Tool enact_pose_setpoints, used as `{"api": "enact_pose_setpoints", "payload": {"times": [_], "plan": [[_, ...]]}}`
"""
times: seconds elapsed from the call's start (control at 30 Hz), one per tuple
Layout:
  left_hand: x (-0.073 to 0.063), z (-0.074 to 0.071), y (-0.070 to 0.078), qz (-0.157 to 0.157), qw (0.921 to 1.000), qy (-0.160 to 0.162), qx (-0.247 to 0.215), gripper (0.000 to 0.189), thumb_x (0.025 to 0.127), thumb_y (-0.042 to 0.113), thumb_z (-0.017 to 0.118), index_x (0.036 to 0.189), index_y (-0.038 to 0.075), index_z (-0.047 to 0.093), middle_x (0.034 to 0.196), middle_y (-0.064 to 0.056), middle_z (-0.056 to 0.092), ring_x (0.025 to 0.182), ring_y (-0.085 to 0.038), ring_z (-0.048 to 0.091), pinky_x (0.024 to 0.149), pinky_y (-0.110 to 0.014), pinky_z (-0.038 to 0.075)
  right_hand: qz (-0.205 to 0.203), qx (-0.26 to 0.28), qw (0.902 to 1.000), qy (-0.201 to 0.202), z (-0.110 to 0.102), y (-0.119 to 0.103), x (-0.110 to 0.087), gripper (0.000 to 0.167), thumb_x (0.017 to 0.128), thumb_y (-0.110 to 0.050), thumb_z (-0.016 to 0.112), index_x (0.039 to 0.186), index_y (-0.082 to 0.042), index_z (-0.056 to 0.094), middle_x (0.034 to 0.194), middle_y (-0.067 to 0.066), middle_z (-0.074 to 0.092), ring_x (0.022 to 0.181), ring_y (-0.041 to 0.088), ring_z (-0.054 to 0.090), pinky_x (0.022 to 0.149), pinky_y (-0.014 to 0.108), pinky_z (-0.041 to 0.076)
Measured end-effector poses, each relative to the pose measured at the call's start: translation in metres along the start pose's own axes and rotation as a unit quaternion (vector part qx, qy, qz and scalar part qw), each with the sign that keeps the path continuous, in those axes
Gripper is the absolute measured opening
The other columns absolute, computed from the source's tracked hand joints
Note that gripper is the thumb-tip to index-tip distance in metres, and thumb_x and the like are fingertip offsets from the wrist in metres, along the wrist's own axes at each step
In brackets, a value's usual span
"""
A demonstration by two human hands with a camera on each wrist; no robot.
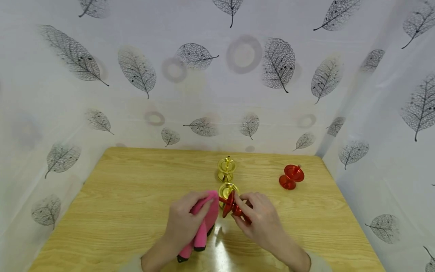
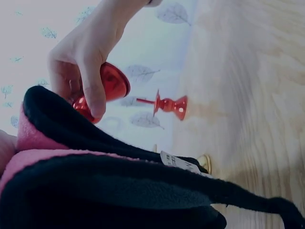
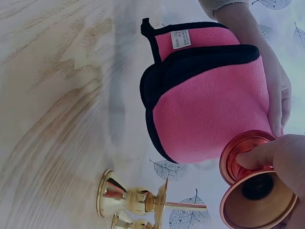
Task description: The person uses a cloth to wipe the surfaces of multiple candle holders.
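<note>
Right hand (image 1: 259,216), fingers curled round a red candlestick (image 1: 229,206) just nearside of the front gold candlestick (image 1: 224,188) (I'm watching remotely), while the left hand (image 1: 185,217) pinches pink cloth (image 1: 201,235) to its left, could, I judge, topple that gold one by swinging carelessly.

Right fingers (image 3: 262,156) grip a red candlestick (image 3: 237,206) beside a pink cloth (image 3: 214,107).

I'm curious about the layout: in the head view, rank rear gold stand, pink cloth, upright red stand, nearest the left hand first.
1. Pink cloth: in the left hand.
2. Rear gold stand: ahead and right.
3. Upright red stand: farther right.
</note>
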State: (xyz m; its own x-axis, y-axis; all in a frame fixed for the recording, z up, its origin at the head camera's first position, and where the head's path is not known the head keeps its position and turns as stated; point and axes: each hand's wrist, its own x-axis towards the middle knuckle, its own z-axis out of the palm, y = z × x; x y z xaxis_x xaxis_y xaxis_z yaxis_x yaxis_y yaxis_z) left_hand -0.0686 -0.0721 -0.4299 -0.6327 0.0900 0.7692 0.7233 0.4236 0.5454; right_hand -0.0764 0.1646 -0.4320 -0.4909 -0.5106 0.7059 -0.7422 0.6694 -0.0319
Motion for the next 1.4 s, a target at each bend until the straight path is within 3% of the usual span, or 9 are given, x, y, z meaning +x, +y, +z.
{"api": "enact_pose_setpoints", "payload": {"times": [0.1,0.4,0.77,1.0,1.1,1.2,1.27,1.33,1.4], "plan": [[-0.001,0.005,0.003,-0.003,0.9999,-0.004,-0.012,0.028,0.079,-0.008,0.086,0.103,0.003,0.077,0.094,-0.01,0.081,0.083,-0.021,0.08,0.079,-0.016,0.063,-0.006,0.001,0.9999,0.008,0.003,-0.002,0.001,0.057,0.063,-0.015,0.096,0.116,-0.003,0.079,0.099,0.006,0.072,0.081,0.018,0.064,0.071,0.034,0.057],[-0.007,0.019,0.011,0.0,0.9999,-0.015,0.002,0.028,0.079,-0.004,0.088,0.103,0.008,0.08,0.085,-0.002,0.078,0.072,-0.008,0.073,0.068,-0.012,0.059,-0.019,-0.002,0.9998,0.005,0.009,-0.004,0.0,0.054,0.065,-0.014,0.094,0.116,-0.006,0.079,0.1,0.006,0.072,0.083,0.021,0.065,0.073,0.034,0.056],[0.006,-0.001,0.003,-0.011,0.9999,-0.006,0.009,0.025,0.081,-0.005,0.086,0.102,0.006,0.08,0.092,-0.005,0.082,0.08,-0.017,0.08,0.076,-0.017,0.064,-0.015,0.036,0.9988,0.028,0.005,0.0,-0.001,0.049,0.071,-0.014,0.09,0.118,-0.004,0.079,0.102,0.007,0.073,0.083,0.021,0.067,0.073,0.034,0.058],[0.008,-0.013,-0.004,-0.012,0.999,0.029,0.032,0.028,0.078,-0.01,0.085,0.102,0.004,0.08,0.091,-0.008,0.082,0.077,-0.019,0.08,0.073,-0.017,0.064,0.022,0.09,0.9954,0.024,0.001,0.005,-0.007,0.038,0.093,-0.027,0.081,0.12,0.0,0.077,0.104,0.007,0.075,0.086,0.019,0.069,0.073,0.027,0.06],[0.006,-0.011,-0.007,0.009,0.9988,0.042,0.023,0.03,0.075,-0.013,0.086,0.1,0.003,0.079,0.089,-0.008,0.081,0.076,-0.02,0.079,0.073,-0.017,0.064,0.043,0.128,0.9907,0.021,0.001,0.006,-0.007,0.039,0.093,-0.028,0.082,0.12,0.0,0.077,0.105,0.007,0.076,0.087,0.019,0.07,0.075,0.022,0.06],[0.002,-0.006,-0.007,0.034,0.9983,0.046,-0.001,0.029,0.076,-0.014,0.084,0.099,0.002,0.076,0.088,-0.011,0.079,0.076,-0.024,0.078,0.077,-0.018,0.064,0.067,0.171,0.9829,0.009,0.001,0.004,-0.007,0.04,0.088,-0.022,0.088,0.12,0.0,0.077,0.107,0.007,0.076,0.09,0.018,0.072,0.077,0.019,0.062],[0.0,-0.002,-0.007,0.043,0.9976,0.051,-0.019,0.022,0.081,-0.011,0.082,0.099,0.0,0.075,0.089,-0.013,0.078,0.077,-0.027,0.078,0.08,-0.017,0.063,0.093,0.214,0.9724,-0.006,0.001,0.001,-0.007,0.041,0.084,-0.015,0.089,0.121,-0.001,0.077,0.108,0.008,0.077,0.091,0.016,0.074,0.076,0.019,0.063],[-0.003,0.001,-0.006,0.048,0.9968,0.057,-0.03,0.009,0.091,-0.001,0.079,0.099,0.0,0.074,0.09,-0.013,0.077,0.078,-0.027,0.078,0.083,-0.016,0.063,0.131,0.277,0.9517,-0.023,0.001,-0.001,-0.007,0.04,0.084,-0.008,0.089,0.121,-0.002,0.077,0.109,0.01,0.077,0.092,0.012,0.074,0.074,0.02,0.065],[-0.004,0.003,-0.005,0.054,0.9954,0.069,-0.039,0.009,0.099,0.008,0.074,0.099,-0.001,0.073,0.089,-0.012,0.076,0.078,-0.026,0.077,0.084,-0.015,0.062,0.167,0.342,0.9239,-0.038,0.0,-0.004,-0.008,0.038,0.085,-0.003,0.086,0.122,-0.002,0.076,0.108,0.012,0.076,0.091,0.007,0.073,0.069,0.023,0.066]]}}
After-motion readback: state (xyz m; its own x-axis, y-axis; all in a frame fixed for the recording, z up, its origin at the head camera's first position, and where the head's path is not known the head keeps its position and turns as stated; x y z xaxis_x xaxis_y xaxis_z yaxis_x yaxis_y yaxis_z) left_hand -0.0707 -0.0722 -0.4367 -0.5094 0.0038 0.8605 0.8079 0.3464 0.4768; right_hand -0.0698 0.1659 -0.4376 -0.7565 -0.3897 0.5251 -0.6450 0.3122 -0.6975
